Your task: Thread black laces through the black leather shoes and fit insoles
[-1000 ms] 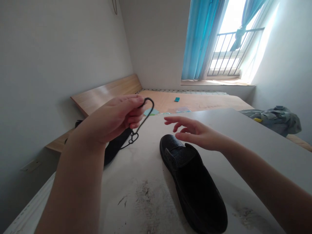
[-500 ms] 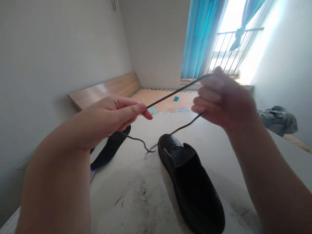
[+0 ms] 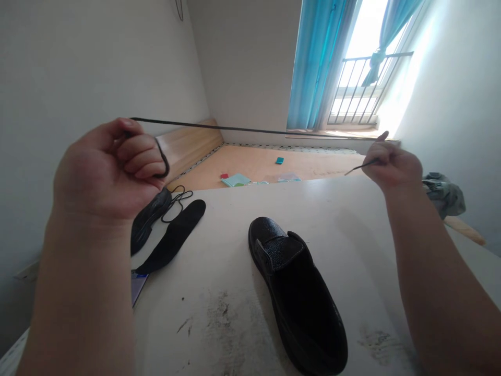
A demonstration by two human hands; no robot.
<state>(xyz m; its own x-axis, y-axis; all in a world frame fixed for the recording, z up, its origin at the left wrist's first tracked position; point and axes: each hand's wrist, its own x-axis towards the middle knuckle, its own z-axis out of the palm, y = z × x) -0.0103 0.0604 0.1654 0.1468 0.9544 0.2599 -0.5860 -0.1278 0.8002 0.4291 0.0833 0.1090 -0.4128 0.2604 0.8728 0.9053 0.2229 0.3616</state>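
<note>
White tabletop (image 3: 219,250), black shoe (image 3: 299,297), lace (image 3: 250,130) drawn straight.
Slack before, it now stretches free of kinks between left hand (image 3: 111,169) and right hand (image 3: 395,166), both clamped on it.

A home bedroom, it seems: a wooden headboard (image 3: 198,145) adjoins a flat bed base (image 3: 250,159), near a railed window (image 3: 362,34) with 2 blue curtains (image 3: 315,68).

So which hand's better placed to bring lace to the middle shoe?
Probably the right hand: a short free lace end sticks out of it, while the left hand grips lace with no end showing.
</note>
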